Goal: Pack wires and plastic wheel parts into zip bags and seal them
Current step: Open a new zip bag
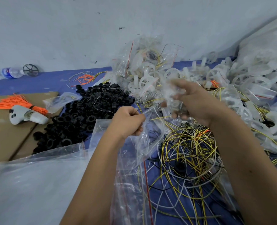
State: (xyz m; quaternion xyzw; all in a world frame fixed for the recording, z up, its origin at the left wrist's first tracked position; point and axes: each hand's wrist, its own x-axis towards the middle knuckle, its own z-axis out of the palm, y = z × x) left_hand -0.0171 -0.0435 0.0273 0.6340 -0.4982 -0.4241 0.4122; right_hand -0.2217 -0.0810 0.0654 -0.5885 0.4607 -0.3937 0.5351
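Note:
My left hand point(129, 120) pinches the rim of a clear zip bag point(149, 135) that hangs below it, near the middle of the view. My right hand point(192, 101) is up and to the right, fingers curled round a blurred bundle of white plastic wheel parts point(175, 101) just above the bag's mouth. A tangle of yellow, white and black wires point(189, 153) lies below my right forearm. White plastic wheels point(241, 75) are heaped at the right. Filled zip bags point(144, 59) are piled at the back.
A heap of black rings point(85, 114) lies left of my hands. Orange ties point(19, 103) and a white controller point(27, 116) rest on cardboard point(4, 137) at the left. A water bottle point(11, 73) lies by the wall. Large clear plastic sheets point(45, 184) cover the foreground.

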